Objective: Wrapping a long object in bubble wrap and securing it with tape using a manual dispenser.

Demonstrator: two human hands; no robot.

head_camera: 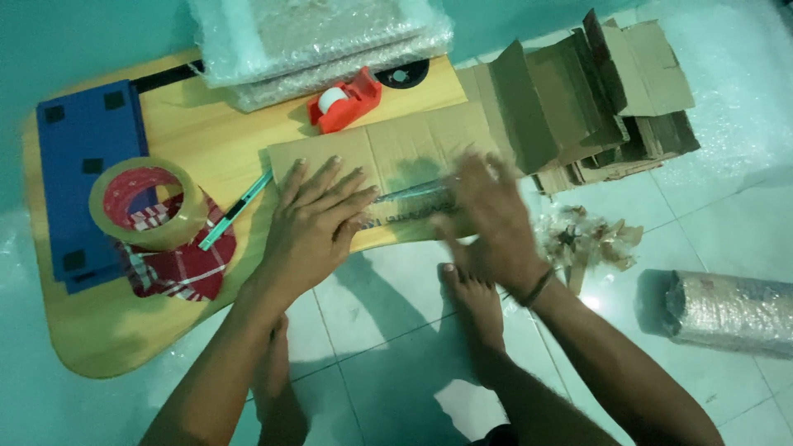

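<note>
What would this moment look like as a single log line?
left hand: flat on cardboard sheet | right hand: blurred, on same sheet | nearby: green box cutter, brown tape roll, red tape dispenser

Under your hands lies a matt, slightly rough corrugated cardboard sheet [388,165] on a smooth, lightly glossy wooden board [107,330]. The tape roll [149,202] looks glossy plastic film, the red dispenser [345,101] shiny plastic, the bubble wrap stack [322,37] crinkled clear plastic, the floor tiles [396,330] polished
</note>
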